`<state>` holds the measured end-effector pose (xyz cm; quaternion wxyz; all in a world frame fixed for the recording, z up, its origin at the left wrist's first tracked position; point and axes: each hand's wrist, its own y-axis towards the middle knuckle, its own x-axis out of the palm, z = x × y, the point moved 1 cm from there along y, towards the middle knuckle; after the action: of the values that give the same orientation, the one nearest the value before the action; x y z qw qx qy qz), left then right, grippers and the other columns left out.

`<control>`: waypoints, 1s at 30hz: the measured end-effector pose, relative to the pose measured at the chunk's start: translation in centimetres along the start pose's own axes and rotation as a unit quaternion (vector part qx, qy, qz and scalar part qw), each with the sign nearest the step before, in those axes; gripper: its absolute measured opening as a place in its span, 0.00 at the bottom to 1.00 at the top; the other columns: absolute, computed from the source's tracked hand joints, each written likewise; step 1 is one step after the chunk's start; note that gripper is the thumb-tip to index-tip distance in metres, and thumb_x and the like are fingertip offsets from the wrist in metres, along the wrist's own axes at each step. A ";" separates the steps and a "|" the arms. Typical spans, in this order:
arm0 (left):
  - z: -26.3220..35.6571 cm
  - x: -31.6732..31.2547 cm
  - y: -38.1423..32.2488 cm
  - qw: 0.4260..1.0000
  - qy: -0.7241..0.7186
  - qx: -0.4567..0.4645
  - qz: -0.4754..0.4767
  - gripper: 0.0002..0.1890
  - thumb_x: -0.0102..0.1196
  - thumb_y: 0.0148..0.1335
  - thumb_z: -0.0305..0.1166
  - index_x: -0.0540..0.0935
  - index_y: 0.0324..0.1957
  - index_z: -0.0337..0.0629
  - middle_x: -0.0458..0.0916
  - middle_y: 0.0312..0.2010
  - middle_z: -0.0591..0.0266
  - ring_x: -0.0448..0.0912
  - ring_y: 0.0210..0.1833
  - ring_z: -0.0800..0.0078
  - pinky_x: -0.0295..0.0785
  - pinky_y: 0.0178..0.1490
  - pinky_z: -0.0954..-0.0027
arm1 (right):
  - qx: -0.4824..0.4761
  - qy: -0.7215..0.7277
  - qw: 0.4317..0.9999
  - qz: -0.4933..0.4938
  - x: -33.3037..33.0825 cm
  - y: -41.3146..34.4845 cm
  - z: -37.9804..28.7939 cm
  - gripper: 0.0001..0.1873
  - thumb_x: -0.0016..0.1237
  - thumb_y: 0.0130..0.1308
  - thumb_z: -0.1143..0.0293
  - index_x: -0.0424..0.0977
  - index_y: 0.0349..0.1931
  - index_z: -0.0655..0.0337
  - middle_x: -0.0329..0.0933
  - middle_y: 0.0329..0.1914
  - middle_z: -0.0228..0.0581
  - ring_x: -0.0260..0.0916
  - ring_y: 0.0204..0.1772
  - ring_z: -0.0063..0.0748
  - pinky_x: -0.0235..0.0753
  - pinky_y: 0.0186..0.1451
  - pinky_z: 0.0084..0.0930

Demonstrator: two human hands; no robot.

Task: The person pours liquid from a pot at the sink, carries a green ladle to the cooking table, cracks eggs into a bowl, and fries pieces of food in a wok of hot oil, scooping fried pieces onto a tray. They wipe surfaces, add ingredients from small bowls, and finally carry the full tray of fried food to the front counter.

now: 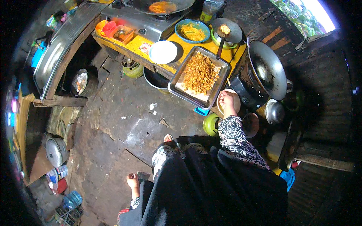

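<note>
My right hand (226, 101) reaches forward with curled fingers over a round pale bowl (236, 106). Whether something is pinched in those fingers I cannot make out. Just left of it, a rectangular metal tray (174, 84) overhangs the front of a yellow wooden counter (183, 58). Browned diced food (199, 73) fills much of the tray, over a pale lining. Down at my left side hangs my left hand (133, 181), fingers bent, beside a dark object (143, 175) that is unclear; I cannot tell whether it is held.
A wok (181, 6) with orange-red liquid sits on a gas stove (135, 21). On the counter are a white plate (163, 52), a blue bowl (192, 31) of yellow paste and a ladle (221, 46). Another wok (267, 70) leans at right. A green gas cylinder (209, 124) stands below.
</note>
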<state>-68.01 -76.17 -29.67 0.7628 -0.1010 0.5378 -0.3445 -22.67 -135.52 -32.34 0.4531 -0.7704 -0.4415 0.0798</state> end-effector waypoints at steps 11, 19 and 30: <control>6.4 0.3 3.7 0.995 -0.018 0.085 -0.054 0.14 0.57 0.45 0.29 0.74 0.36 0.38 0.75 0.22 0.60 0.74 0.27 0.72 0.69 0.32 0.73 | -0.295 -0.199 0.931 -0.073 -0.6 1.1 1.0 0.13 0.34 0.52 0.78 0.73 0.35 0.63 0.73 0.33 0.38 0.68 0.30 0.27 0.67 0.33 0.21; 13.7 1.7 6.4 0.984 -0.044 0.163 -0.053 0.14 0.55 0.48 0.31 0.73 0.38 0.36 0.75 0.24 0.60 0.73 0.28 0.71 0.68 0.33 0.71 | -0.191 -0.336 0.886 -0.255 2.1 -13.0 1.5 0.18 0.48 0.43 0.77 0.71 0.39 0.60 0.68 0.25 0.30 0.67 0.27 0.25 0.69 0.26 0.19; 33.0 6.4 -12.7 0.795 -0.423 0.064 -0.430 0.25 0.44 0.57 0.46 0.65 0.52 0.40 0.68 0.48 0.58 0.67 0.50 0.64 0.64 0.50 0.63 | -0.293 -0.482 0.767 -0.305 7.2 -28.5 8.7 0.19 0.40 0.58 0.60 0.65 0.47 0.62 0.69 0.36 0.44 0.64 0.43 0.37 0.63 0.47 0.31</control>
<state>-42.78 -96.76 -14.55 0.6925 -0.4086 0.0398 -0.5932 -40.28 -118.94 -13.50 -0.0667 -0.5505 -0.8157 0.1647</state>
